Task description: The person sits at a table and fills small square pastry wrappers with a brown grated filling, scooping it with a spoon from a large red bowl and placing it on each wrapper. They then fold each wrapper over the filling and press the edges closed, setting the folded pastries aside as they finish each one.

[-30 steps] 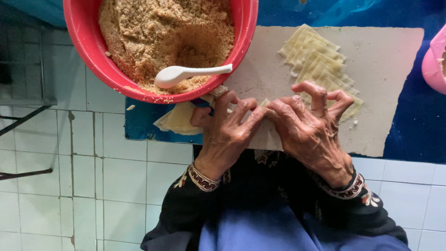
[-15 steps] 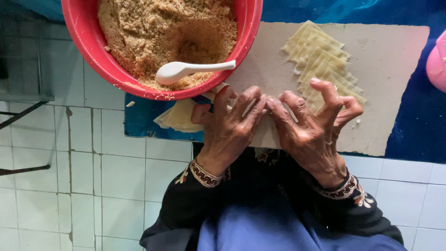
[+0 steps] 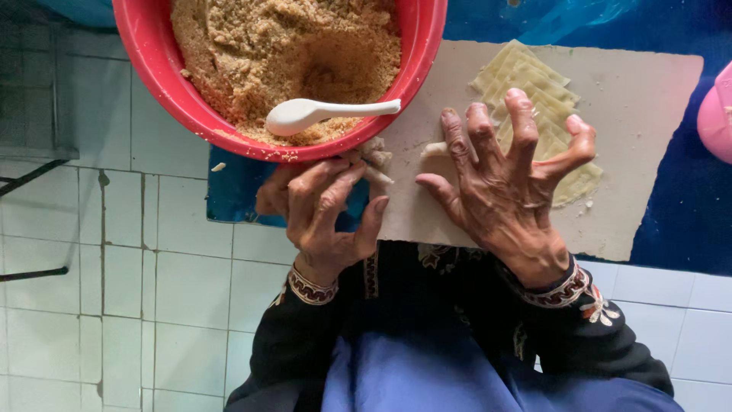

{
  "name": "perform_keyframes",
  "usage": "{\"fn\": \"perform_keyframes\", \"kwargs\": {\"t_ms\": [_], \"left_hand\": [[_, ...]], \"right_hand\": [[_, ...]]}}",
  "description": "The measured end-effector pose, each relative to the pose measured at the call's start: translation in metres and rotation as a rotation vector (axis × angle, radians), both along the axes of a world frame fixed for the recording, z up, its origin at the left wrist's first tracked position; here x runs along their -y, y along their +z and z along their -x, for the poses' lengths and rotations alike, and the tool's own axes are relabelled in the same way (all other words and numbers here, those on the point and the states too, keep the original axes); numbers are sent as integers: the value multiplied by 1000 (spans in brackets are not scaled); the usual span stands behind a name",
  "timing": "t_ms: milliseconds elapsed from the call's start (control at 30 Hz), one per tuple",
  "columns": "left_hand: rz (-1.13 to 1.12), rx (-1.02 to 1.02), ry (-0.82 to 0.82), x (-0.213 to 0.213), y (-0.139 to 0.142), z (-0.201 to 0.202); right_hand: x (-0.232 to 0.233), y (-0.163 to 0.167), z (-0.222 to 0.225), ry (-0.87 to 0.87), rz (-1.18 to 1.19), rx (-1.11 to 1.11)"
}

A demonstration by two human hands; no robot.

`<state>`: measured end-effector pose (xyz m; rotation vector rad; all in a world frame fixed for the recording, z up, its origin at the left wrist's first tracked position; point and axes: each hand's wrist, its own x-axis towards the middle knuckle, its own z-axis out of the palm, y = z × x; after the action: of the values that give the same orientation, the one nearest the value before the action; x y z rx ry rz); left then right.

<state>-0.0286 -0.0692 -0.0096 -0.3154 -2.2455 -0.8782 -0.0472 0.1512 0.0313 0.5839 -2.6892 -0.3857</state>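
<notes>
Her left hand (image 3: 324, 210) pinches a small rolled pastry (image 3: 375, 160) just under the red bowl's (image 3: 152, 76) rim, at twelve o'clock from her wrist. The right hand (image 3: 507, 179) lies open, fingers spread on the board (image 3: 648, 107), over the wrapper stack (image 3: 534, 76) at one o'clock.
</notes>
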Motion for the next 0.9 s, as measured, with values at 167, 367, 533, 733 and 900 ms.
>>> {"fn": "perform_keyframes", "kwargs": {"t_ms": [167,367,533,733,900], "left_hand": [[-40,-29,60,-2,2,3],[-148,-26,98,1,5,6],[-229,-1,87,3,5,2],[-241,-13,46,5,-2,3],[-184,5,22,3,-9,4]], "right_hand": [[-4,0,11,6,140,61],[-7,-1,7,27,345,70],[3,2,12,70,219,-81],[40,15,11,209,414,2],[84,14,9,292,443,-63]]}}
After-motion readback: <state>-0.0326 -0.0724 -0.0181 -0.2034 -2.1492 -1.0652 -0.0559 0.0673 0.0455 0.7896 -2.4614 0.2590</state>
